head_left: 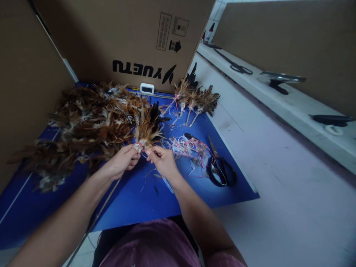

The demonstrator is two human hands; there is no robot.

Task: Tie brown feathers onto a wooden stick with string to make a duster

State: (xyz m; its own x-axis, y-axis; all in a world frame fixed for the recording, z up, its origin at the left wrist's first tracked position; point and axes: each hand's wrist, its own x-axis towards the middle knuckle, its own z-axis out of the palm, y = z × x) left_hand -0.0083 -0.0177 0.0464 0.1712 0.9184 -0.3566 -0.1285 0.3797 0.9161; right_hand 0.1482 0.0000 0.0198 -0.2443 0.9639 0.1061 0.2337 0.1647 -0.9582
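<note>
A bunch of tan and black feathers [146, 128] points away from me over the blue table [139, 207], with red string round its base. My left hand [124, 160] pinches that base at its left side. The fingers of my right hand [161, 159] are pressed together at the right side of the base; what exactly they pinch is too small to make out. A thin stick runs from below my left hand toward the table's front edge. Many brown feathers [97, 122] lie in a wide heap to the left, close to my left hand.
Black-handled scissors [221, 172] lie at the right, beside tangled red and white string [186, 145]. Several feather bunches on sticks [194, 100] rest at the back right. A small white digital display [147, 88] stands before a large cardboard box [111, 37]. A ledge [258, 81] holds more tools.
</note>
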